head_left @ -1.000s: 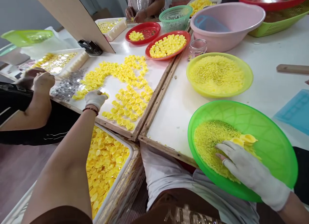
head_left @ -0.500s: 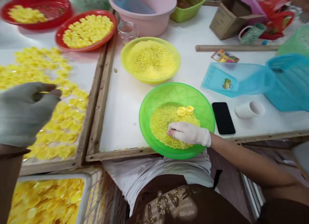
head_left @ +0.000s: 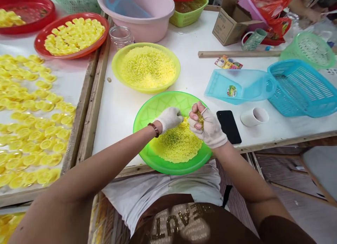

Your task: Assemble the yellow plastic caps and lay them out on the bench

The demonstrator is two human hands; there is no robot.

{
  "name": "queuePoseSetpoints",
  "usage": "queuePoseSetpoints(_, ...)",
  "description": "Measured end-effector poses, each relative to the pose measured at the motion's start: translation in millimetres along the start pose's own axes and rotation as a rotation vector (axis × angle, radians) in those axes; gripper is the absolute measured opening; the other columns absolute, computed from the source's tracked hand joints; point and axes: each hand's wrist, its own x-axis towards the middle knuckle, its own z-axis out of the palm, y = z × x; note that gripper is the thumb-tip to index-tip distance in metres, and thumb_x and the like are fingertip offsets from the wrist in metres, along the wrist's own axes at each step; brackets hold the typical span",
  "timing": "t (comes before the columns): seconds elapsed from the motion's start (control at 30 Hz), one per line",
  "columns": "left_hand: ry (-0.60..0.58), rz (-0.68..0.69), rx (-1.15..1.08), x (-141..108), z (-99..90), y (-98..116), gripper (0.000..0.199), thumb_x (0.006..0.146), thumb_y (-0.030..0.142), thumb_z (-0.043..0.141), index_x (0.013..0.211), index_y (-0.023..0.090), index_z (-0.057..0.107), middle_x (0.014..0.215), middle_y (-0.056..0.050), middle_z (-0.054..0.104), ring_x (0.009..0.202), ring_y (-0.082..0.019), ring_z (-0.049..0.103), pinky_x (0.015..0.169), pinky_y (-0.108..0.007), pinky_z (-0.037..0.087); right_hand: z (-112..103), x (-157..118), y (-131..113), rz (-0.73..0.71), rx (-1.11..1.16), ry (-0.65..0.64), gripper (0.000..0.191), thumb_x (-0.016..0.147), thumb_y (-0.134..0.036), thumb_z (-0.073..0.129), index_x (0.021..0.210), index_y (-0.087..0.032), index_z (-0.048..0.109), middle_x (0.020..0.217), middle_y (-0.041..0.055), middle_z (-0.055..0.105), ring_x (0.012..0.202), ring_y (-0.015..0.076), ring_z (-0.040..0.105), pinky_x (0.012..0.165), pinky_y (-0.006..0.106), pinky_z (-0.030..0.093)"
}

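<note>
A green bowl [head_left: 147,107] in front of me holds a bed of small yellow granules [head_left: 176,146]. My left hand [head_left: 168,119], in a white glove with bare fingertips, reaches over the bowl, its fingers pinched at a small yellow plastic cup [head_left: 184,122] lying above the granules. Beside it my right hand [head_left: 206,128], gloved the same way, is raised over the bowl's right rim. Its fingers curl round a handful of yellow granules, which show between fingers and palm.
Behind the green bowl stands a yellow bowl [head_left: 118,70] of granules. Yellow cups [head_left: 46,144] cover the left table, with red trays [head_left: 104,35] beyond. To the right are a phone [head_left: 229,126], a white cup [head_left: 249,117], a blue scoop [head_left: 218,84] and a blue basket [head_left: 302,96].
My left hand has come from above the left table to the cups in the green bowl. My right hand has risen out of the granules with a handful. The view has shifted right.
</note>
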Motion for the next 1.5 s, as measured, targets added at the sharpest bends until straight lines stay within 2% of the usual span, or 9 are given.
queuePoseSetpoints(0.1,0.016,-0.019,-0.143,-20.4,-6.1,-0.2,0.015,0.081,0.02,0.062,0.066,0.019,0.058,0.058,0.0,0.056,0.056,-0.014,0.052,0.055,-0.027,0.04,3.8,-2.1,3.5,-0.147,-0.044,0.071,0.044,0.09,-0.059,0.07,0.082,-0.023,0.045,0.066,-0.0089,0.044,0.043,0.0039,0.037,0.037,0.018,0.021)
queuePoseSetpoints(0.2,-0.083,-0.12,-0.477,-47.5,-7.9,0.5,0.013,0.082,0.027,0.064,0.075,0.018,0.058,0.065,-0.002,0.062,0.059,-0.016,0.061,0.057,-0.027,0.049,11.8,-3.2,6.4,-0.252,-0.135,0.129,0.046,0.092,-0.063,0.065,0.08,-0.023,0.045,0.067,-0.0074,0.044,0.046,0.0057,0.039,0.04,0.02,0.026)
queuePoseSetpoints(0.3,-0.153,-0.174,-0.783,-65.3,-3.4,0.5,0.022,0.079,0.035,0.071,0.079,0.017,0.058,0.077,-0.003,0.066,0.066,-0.015,0.066,0.064,-0.029,0.056,17.5,-2.5,11.2,-0.327,-0.202,0.126,0.045,0.095,-0.063,0.062,0.079,-0.024,0.044,0.071,-0.0056,0.045,0.051,0.0077,0.044,0.043,0.023,0.034)
queuePoseSetpoints(0.4,-0.148,-0.185,-0.88,-71.0,1.4,-0.7,0.028,0.076,0.039,0.074,0.08,0.016,0.059,0.079,-0.003,0.064,0.069,-0.014,0.064,0.068,-0.029,0.057,18.4,-1.1,16.0,-0.377,-0.227,0.083,0.044,0.095,-0.062,0.061,0.08,-0.024,0.045,0.074,-0.0044,0.046,0.056,0.0093,0.048,0.046,0.025,0.038)
queuePoseSetpoints(1.03,-0.067,-0.218,-1.036,-70.3,6.6,-4.5,0.028,0.066,0.036,0.08,0.072,0.015,0.064,0.068,-0.002,0.063,0.066,-0.014,0.06,0.07,-0.03,0.052,14.3,-1.4,21.2,-0.421,-0.2,-0.019,0.041,0.098,-0.059,0.06,0.08,-0.023,0.05,0.074,-0.0041,0.048,0.06,0.0099,0.056,0.053,0.026,0.046)
queuePoseSetpoints(1.27,-0.089,-0.224,-1.076,-71.3,6.1,-4.7,0.031,0.067,0.038,0.084,0.071,0.015,0.064,0.068,-0.002,0.064,0.065,-0.013,0.06,0.071,-0.03,0.054,14.9,0.5,16.3,-0.312,-0.089,0.025,0.042,0.094,-0.056,0.066,0.078,-0.023,0.047,0.069,-0.0063,0.044,0.05,0.007,0.045,0.044,0.022,0.032)
queuePoseSetpoints(1.33,-0.036,-0.209,-1.033,-74.0,-0.3,-3.9,0.031,0.069,0.04,0.084,0.072,0.015,0.066,0.068,-0.002,0.064,0.066,-0.014,0.06,0.072,-0.03,0.054,13.1,-1.9,11.7,-0.258,-0.088,0.05,0.042,0.095,-0.057,0.065,0.079,-0.023,0.046,0.066,-0.0075,0.041,0.046,0.0058,0.038,0.042,0.022,0.025)
queuePoseSetpoints(1.4,0.118,-0.157,-0.886,-77.2,-10.1,-4.5,0.027,0.073,0.039,0.082,0.075,0.015,0.07,0.073,-0.003,0.067,0.071,-0.015,0.061,0.072,-0.029,0.053,10.1,-6.6,7.1,-0.204,-0.171,0.061,0.041,0.096,-0.058,0.062,0.08,-0.023,0.046,0.064,-0.0082,0.04,0.044,0.0056,0.033,0.042,0.022,0.021)
queuePoseSetpoints(1.5,0.291,-0.11,-0.734,-80.9,-24.2,-9.7,0.023,0.077,0.037,0.08,0.083,0.016,0.074,0.082,-0.005,0.071,0.077,-0.016,0.063,0.072,-0.028,0.052,3.6,-14.2,4.5,-0.148,-0.504,-0.013,0.041,0.097,-0.056,0.059,0.076,-0.022,0.048,0.061,-0.0074,0.039,0.047,0.0069,0.034,0.045,0.025,0.023)
